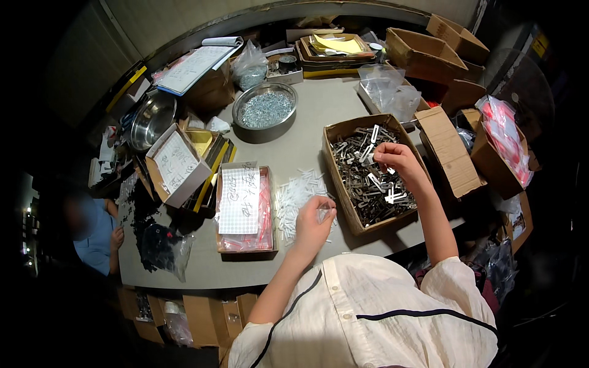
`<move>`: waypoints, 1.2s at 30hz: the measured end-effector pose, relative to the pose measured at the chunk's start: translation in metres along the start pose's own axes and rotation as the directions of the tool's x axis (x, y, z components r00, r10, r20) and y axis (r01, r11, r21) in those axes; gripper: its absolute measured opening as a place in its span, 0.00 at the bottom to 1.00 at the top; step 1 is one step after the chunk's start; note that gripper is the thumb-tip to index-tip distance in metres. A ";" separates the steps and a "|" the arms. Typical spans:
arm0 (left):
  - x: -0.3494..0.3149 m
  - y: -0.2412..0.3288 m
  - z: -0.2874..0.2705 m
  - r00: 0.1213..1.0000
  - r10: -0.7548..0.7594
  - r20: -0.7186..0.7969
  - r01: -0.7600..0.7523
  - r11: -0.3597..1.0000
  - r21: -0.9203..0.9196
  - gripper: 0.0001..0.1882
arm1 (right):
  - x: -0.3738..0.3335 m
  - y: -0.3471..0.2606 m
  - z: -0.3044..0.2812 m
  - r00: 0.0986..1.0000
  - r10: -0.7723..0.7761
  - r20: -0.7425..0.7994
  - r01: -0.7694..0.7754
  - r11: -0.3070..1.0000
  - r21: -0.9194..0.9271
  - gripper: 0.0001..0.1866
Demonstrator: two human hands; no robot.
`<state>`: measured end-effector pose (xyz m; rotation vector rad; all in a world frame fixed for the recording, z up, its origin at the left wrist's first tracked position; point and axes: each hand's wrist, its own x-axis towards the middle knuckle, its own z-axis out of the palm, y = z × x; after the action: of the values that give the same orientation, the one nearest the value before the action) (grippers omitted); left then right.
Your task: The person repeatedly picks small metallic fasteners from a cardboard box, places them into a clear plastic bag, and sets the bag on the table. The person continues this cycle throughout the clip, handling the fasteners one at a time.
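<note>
Selection of metal clips (365, 211) appears in hand. Right hand (401, 163), left hand (311, 227): fingertips drawn in, any pinched piece indistinct. Next move calls for separating 1 clip.

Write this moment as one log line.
left hand: near white tubes; right hand: over metal parts in cardboard box; held items: unclear

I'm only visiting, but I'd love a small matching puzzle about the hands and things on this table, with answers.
1. Right hand
2. Left hand
3. Round bowl
4. Dotted sheet

A. Holds small silvery pieces
B. Lies on a box with pink contents
C. Over the box of metal clips
D. At the small white pieces

Pairs: 1-C, 2-D, 3-A, 4-B
</note>
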<state>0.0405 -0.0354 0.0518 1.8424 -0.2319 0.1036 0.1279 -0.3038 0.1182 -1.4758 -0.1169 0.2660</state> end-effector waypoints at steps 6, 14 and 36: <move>0.006 0.009 0.015 0.999 0.033 -0.012 -0.033 0.998 -0.058 0.09 | -0.040 -0.012 0.066 0.901 -0.429 0.068 0.402 0.764 -0.505 0.06; 0.005 0.010 0.014 0.992 0.126 0.003 -0.126 0.990 0.062 0.14 | -0.063 -0.002 0.101 0.788 -0.359 0.499 0.605 0.309 -0.733 0.11; 0.002 0.030 -0.020 0.865 -0.217 0.452 0.485 0.588 -0.648 0.18 | -0.045 -0.038 0.097 0.785 -0.306 0.539 0.613 0.517 -0.598 0.13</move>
<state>0.0368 -0.0241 0.0864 1.0128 -0.0955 -0.5332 0.0649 -0.2238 0.1693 -2.1390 -1.0576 0.0223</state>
